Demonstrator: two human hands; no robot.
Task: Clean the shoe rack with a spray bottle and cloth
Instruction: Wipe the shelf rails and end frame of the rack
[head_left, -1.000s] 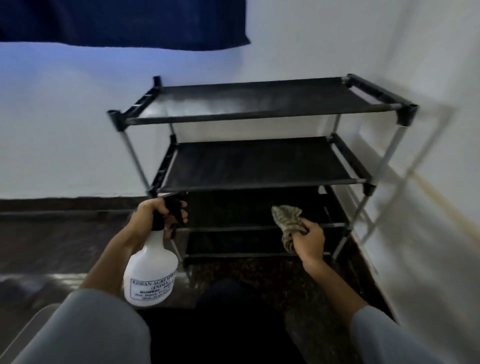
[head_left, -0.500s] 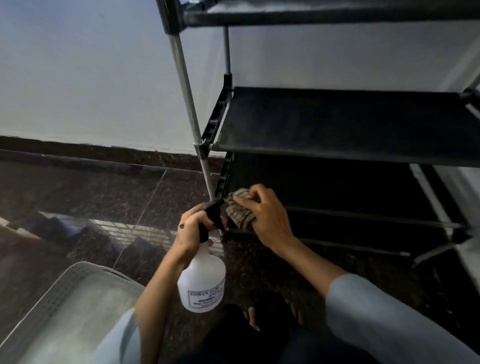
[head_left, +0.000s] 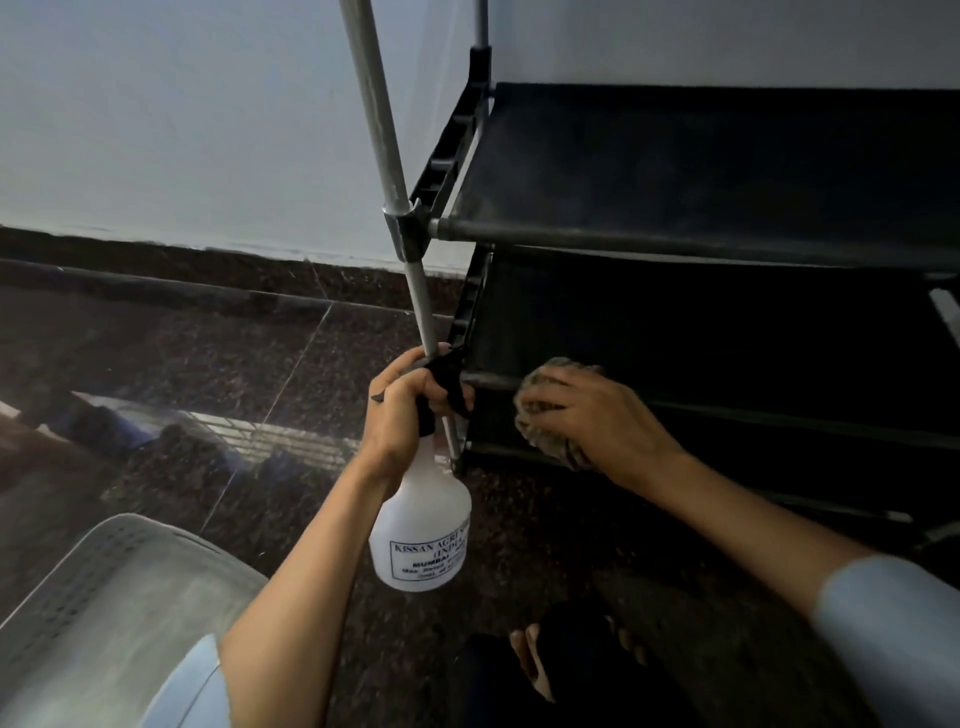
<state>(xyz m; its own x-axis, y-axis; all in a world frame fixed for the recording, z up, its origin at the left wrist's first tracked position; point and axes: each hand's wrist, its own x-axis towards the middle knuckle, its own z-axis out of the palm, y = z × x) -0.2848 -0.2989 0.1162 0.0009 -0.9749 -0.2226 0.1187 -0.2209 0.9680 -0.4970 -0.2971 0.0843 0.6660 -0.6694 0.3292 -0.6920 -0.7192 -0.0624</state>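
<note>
Head camera: a person crouched on a dark speckled floor (head_left: 218, 374) works at the lower left corner of a black shoe rack (head_left: 701, 171) set against a pale wall (head_left: 182, 114). The left hand (head_left: 402, 415) is wrapped around the neck of a white spray bottle (head_left: 423, 525), fingers curled tight on its black trigger head, the bottle hanging upright just beside the rack's grey metal corner post (head_left: 387, 171). The right hand (head_left: 592, 418) presses a crumpled patterned cloth (head_left: 545, 374) against the front rail of a low shelf, fingers close together and bent over the wad. A pale perforated basket (head_left: 93, 597) sits at lower left. Light blue sleeves (head_left: 893, 644) frame the foreground, with bare toes (head_left: 530, 660) visible beneath
</note>
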